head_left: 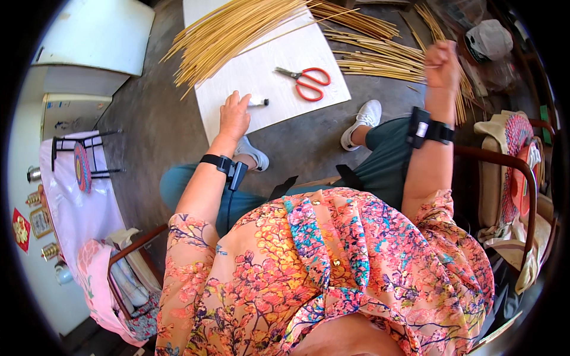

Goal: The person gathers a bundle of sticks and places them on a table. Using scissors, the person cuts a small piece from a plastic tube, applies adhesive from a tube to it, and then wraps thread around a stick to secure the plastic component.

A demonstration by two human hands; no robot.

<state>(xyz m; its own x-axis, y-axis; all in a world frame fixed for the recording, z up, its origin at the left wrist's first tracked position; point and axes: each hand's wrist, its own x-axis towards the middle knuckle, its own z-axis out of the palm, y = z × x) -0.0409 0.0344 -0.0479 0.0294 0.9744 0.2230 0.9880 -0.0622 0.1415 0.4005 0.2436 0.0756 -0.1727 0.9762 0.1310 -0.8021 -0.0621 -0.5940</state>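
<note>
On the white board (279, 53), my left hand (234, 115) lies with its fingers stretched out and a little apart. Right at its fingertips is a small white tube with a black cap (259, 102), partly behind the fingers. Scissors with red handles (307, 80) lie with parted handles farther right on the board. Out to the right, my right hand (441, 60) is raised with its fingers curled closed; what they hold, if anything, is hidden. It is nearest the bundles of thin tan sticks (383, 64) on the floor.
A large heap of thin yellow sticks (231, 38) covers the board's far side and overhangs its left edge. More sticks (430, 26) lie at the far right. A wooden-armed chair (525, 172) stands at my right, another armchair (122, 285) at my left.
</note>
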